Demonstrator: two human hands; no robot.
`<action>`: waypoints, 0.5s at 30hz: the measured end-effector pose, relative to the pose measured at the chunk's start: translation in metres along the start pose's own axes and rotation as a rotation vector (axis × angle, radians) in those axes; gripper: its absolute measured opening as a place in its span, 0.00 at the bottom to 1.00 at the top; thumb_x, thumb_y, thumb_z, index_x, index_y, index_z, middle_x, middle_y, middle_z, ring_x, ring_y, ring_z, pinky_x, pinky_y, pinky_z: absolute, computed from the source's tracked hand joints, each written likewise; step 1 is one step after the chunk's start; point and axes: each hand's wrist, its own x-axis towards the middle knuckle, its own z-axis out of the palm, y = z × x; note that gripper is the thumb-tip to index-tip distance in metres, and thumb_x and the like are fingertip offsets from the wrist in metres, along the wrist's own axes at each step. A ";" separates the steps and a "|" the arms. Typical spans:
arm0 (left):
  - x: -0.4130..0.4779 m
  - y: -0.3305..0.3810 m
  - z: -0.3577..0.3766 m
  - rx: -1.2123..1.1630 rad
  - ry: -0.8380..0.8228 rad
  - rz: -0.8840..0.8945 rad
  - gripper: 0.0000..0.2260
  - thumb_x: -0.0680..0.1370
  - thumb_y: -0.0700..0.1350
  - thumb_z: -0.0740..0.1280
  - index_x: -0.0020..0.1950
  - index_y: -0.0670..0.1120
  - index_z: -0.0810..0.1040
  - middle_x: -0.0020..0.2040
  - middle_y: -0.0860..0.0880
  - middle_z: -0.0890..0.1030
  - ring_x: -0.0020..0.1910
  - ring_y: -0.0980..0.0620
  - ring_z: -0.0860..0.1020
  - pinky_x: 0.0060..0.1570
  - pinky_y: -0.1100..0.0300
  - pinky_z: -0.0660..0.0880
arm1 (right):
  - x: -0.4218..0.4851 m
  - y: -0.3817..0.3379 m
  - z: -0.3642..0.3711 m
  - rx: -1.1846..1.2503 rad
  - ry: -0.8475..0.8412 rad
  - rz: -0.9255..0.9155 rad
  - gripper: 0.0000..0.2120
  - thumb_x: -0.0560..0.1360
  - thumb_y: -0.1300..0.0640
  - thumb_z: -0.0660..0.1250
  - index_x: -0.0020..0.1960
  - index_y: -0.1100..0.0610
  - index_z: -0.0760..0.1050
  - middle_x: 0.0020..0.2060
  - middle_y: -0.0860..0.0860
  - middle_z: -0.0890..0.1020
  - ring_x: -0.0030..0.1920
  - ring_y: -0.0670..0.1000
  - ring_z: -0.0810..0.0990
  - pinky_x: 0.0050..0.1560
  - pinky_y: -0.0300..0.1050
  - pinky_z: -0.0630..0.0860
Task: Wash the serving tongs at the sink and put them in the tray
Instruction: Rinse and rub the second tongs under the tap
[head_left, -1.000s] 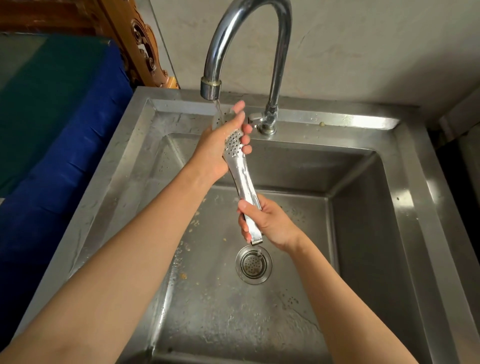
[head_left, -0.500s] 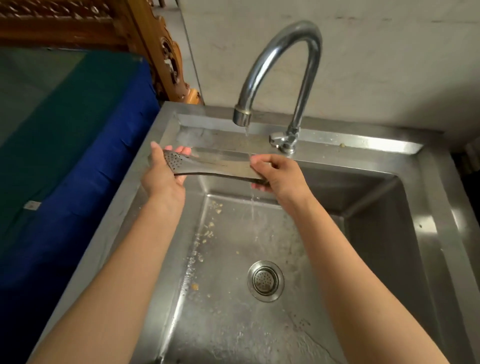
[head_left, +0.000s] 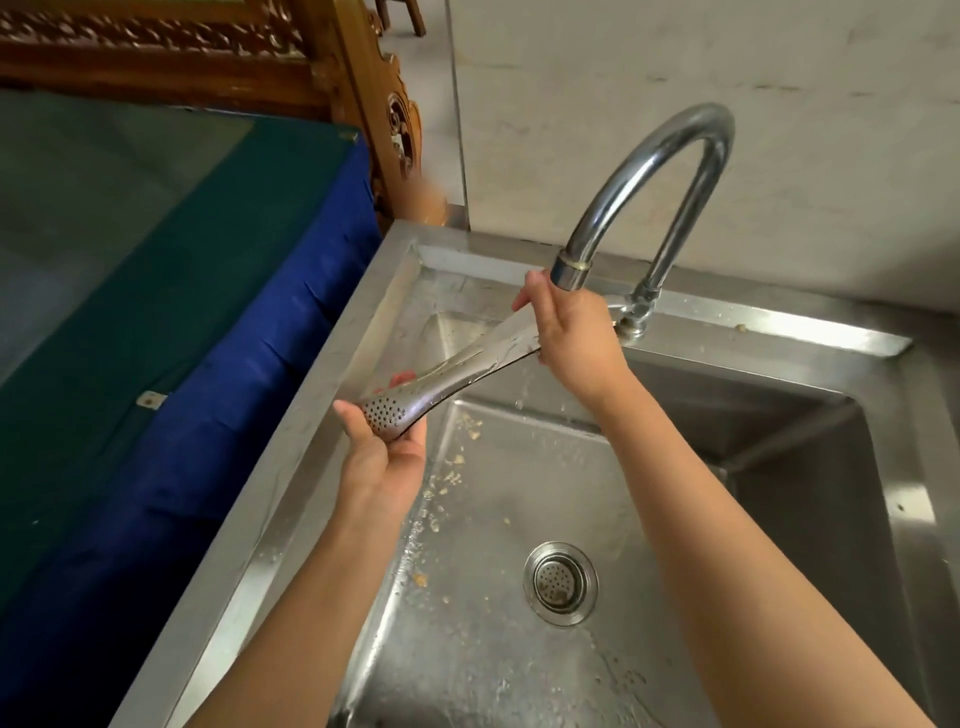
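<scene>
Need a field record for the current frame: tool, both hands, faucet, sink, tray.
tool: serving tongs, wet, slanting over the sink's left side, perforated head lowest
left hand: cradles the perforated head, fingers curled round it
right hand: grips the handle end just under the spout
faucet: gooseneck; drops fall below the right hand
sink: steel, wet; food scraps on its floor, drain strainer in place
tray: not in view
</scene>
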 end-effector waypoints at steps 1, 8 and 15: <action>0.002 -0.002 0.000 -0.013 0.014 -0.017 0.23 0.76 0.55 0.59 0.49 0.34 0.74 0.37 0.39 0.84 0.43 0.45 0.82 0.42 0.53 0.79 | -0.001 -0.002 -0.004 -0.034 -0.022 -0.065 0.17 0.81 0.53 0.53 0.44 0.59 0.76 0.24 0.47 0.69 0.27 0.53 0.73 0.36 0.48 0.72; 0.029 -0.051 0.015 0.053 0.114 -0.160 0.26 0.79 0.54 0.57 0.69 0.37 0.63 0.63 0.36 0.74 0.62 0.42 0.75 0.59 0.45 0.69 | -0.026 0.018 -0.047 -0.292 -0.138 -0.112 0.14 0.75 0.51 0.65 0.53 0.62 0.76 0.49 0.56 0.75 0.47 0.53 0.75 0.46 0.38 0.66; 0.033 -0.120 0.042 0.515 -0.132 -0.172 0.17 0.79 0.48 0.59 0.66 0.44 0.66 0.50 0.41 0.77 0.46 0.44 0.80 0.54 0.47 0.76 | -0.096 0.080 -0.102 -0.620 -0.332 0.308 0.20 0.68 0.44 0.70 0.54 0.53 0.71 0.48 0.52 0.80 0.47 0.57 0.79 0.44 0.47 0.72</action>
